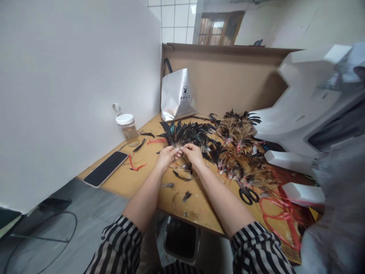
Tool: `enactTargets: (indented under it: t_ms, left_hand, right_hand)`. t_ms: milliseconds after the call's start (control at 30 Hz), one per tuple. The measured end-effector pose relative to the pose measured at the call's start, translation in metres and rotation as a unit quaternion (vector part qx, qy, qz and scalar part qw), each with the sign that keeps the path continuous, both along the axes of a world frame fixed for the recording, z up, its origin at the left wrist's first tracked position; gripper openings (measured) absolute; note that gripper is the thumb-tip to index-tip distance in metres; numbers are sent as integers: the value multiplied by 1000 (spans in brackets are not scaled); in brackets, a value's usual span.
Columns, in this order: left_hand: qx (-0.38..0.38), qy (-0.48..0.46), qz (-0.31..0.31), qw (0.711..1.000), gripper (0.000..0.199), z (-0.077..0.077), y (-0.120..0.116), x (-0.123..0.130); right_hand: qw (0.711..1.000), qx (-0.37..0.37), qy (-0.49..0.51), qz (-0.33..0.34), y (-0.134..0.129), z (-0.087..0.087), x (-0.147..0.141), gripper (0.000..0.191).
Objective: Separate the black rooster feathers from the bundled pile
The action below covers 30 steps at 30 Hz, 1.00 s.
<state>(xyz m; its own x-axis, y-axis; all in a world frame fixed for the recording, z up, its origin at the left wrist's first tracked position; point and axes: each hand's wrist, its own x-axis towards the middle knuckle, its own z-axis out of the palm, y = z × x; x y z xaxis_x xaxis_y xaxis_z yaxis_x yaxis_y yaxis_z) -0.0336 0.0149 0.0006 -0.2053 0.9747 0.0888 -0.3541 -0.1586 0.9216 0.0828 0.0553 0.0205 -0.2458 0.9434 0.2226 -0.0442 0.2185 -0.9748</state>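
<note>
Phone (pixel 106 169) left, scissors (pixel 248 195) right

On the table (pixel 196 205), the jar (pixel 128 130) stands behind the phone. A feather bunch (pixel 182 133) is in the middle, before the bag (pixel 177 95). Feather bundles (pixel 242 163) lie to its right, behind the scissors.

room between phone (pixel 106 169) and left forearm (pixel 146 194), jar (pixel 129 130) beyond, feather bundles (pixel 236 129) and scissors (pixel 248 196) crowding right

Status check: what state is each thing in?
Left hand: pinching dark feathers
Right hand: pinching them too
Dark feathers: fanned, held at base
Phone: face up, screen dark
Jar: lid on
Silver bag: upright
Brown feather bundles: piled
Scissors: lying, blades mostly hidden
Red strips: loose, tangled
</note>
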Motion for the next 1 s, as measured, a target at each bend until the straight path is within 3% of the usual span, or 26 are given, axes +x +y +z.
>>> enactTargets:
  t_ms: [133, 533, 867, 1000]
  left_hand:
    - [-3, -11, -20, 1000, 24, -1, -1, 0]
    - [-10, 41, -44, 998, 23, -1, -4, -1]
    - [8, 79, 1, 997, 23, 1, -2, -3]
    - [22, 31, 53, 998, 23, 0, 1, -11]
  right_hand:
    - [999, 1, 30, 12, 2, -2, 0, 21]
    - [998, 45, -14, 33, 3, 0, 6, 23]
    - [995, 73, -40, 47, 11, 0, 10, 25]
    - [977, 152, -148, -6, 20, 2, 23, 22]
